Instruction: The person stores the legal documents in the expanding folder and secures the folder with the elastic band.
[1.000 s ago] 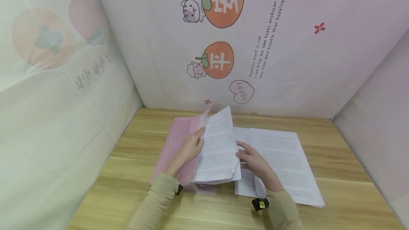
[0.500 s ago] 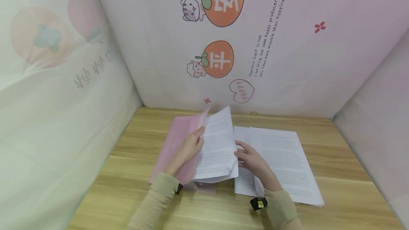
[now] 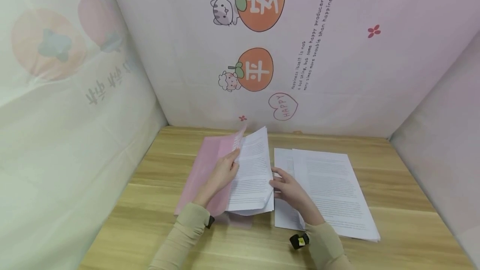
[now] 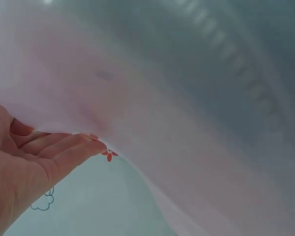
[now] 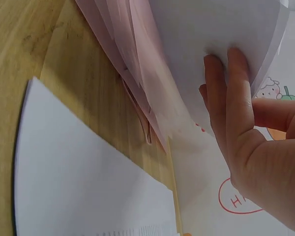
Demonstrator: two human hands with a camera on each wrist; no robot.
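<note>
As right hand [image 3: 294, 191] shifts left, printed papers [image 3: 252, 174] following, pink folder [image 3: 208, 161] unmoved

Place: screened-off tabletop workspace | wood-grain table [image 3: 144, 203] | white cloth walls [image 3: 348, 78] on three sides | printed cartoon fruit [image 3: 256, 70]

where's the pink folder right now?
Head view: the pink folder is on the wooden table, left of centre, its raised flap held by the left hand, with the printed sheets in the right hand just to its right.

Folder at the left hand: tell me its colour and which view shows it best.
The folder is pink; the head view shows it best.
</note>
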